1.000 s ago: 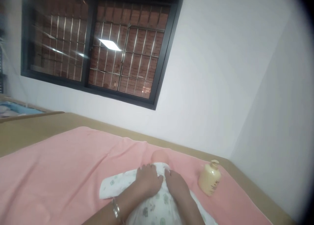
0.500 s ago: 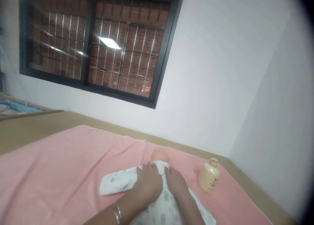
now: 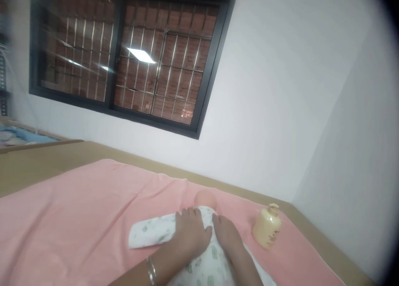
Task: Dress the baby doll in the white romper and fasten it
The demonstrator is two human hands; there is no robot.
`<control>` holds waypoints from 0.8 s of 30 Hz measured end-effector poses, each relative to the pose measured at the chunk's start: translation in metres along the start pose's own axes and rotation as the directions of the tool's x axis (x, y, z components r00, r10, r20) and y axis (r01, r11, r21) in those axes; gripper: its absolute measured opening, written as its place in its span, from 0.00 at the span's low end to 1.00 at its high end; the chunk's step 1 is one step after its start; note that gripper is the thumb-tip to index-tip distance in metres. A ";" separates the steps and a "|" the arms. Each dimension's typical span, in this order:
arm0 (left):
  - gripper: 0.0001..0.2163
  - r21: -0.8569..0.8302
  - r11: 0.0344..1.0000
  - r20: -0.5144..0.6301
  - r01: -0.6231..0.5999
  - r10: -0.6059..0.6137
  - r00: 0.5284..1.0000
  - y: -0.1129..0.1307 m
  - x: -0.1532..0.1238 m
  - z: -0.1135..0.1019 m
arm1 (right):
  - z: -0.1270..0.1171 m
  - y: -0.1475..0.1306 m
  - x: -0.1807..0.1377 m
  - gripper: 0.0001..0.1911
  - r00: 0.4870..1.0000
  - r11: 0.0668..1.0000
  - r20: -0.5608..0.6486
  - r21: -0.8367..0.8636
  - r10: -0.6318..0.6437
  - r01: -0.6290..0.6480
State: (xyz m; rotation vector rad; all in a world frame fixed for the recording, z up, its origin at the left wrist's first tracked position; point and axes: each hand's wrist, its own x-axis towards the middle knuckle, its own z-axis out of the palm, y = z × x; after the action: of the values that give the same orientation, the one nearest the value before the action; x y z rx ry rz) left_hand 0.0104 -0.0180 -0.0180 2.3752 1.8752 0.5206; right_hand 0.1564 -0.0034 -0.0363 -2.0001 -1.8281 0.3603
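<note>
What looks like a baby doll lies on a pink cloth, dressed in a white garment (image 3: 212, 252) with a green print. Its smooth, bare round head (image 3: 205, 199) points away from me; no face shows. One white sleeve (image 3: 152, 231) stretches out to the left. My left hand (image 3: 193, 232), with silver bangles on the wrist, rests over the upper body near that sleeve, fingers flat and thumb apart. On the other side of the chest lies my right hand (image 3: 228, 235), fingers extended along the garment. Both hands touch the cloth of the garment without visibly gripping it.
A cream pump bottle (image 3: 267, 228) stands on the pink cloth (image 3: 93, 207) to the right. Beyond the cloth runs a tan surface (image 3: 131, 160) up to the white wall (image 3: 274, 90). A dark-framed barred window (image 3: 168, 70) is above. Blue fabric (image 3: 28, 135) lies far left.
The view has shifted slightly, so the scene sits a little farther right. My left thumb stands out more from the hand. Both hands stay on the garment.
</note>
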 end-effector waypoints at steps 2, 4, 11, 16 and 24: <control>0.31 -0.015 1.000 0.018 -0.013 0.013 1.000 0.001 -0.001 -0.001 | 0.001 0.006 0.003 0.30 1.000 0.999 0.020 0.033 -0.001 0.001; 0.31 -0.059 0.998 0.028 0.024 -0.022 0.999 -0.004 0.005 0.002 | -0.001 0.003 0.001 0.29 1.000 0.999 0.019 -0.031 -0.010 0.011; 0.26 -0.196 0.973 0.021 0.123 -0.121 0.992 -0.020 0.028 0.018 | -0.005 -0.036 -0.023 0.21 0.999 0.947 -0.042 -0.322 -0.028 0.013; 0.25 -0.168 0.984 -0.101 0.063 -0.081 0.992 -0.016 0.026 0.020 | 0.003 -0.036 -0.022 0.23 0.986 0.953 -0.147 -0.302 -0.074 0.027; 0.25 -0.154 0.983 -0.027 0.100 -0.105 0.994 -0.014 0.029 0.015 | 0.002 -0.015 -0.005 0.30 0.995 0.994 -0.094 -0.102 0.019 -0.028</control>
State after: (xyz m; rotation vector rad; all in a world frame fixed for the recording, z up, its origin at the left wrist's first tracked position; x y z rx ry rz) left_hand 0.0077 0.0154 -0.0296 2.1744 1.8856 0.6744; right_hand 0.1419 -0.0073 -0.0314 -2.0725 -1.8006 0.1789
